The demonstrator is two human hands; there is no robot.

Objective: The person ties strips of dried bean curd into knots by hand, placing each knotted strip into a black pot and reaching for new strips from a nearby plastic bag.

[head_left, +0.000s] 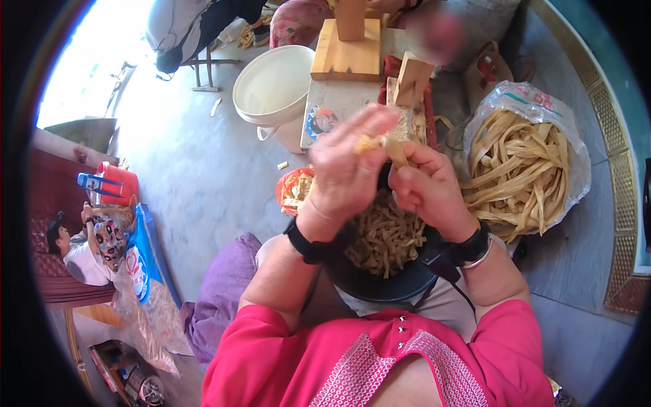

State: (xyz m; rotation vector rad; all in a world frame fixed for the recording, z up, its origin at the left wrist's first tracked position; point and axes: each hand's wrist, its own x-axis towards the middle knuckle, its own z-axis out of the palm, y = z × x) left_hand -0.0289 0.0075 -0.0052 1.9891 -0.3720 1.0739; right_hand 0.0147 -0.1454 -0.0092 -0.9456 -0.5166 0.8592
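Above the dark bowl [380,281] of cut pieces, the left hand [346,173] and right hand [428,186] both pinch one pale strip [386,146] lying crosswise between them.

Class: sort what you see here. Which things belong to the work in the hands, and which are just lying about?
In use: left hand, right hand, pale strip, dark bowl of cut pieces, bag of strips.
Lying about: white bucket, purple cloth, wooden blocks.

left hand [349,166]: raised, fingers curled | right hand [428,186]: raised, fingers pinched | hands touching
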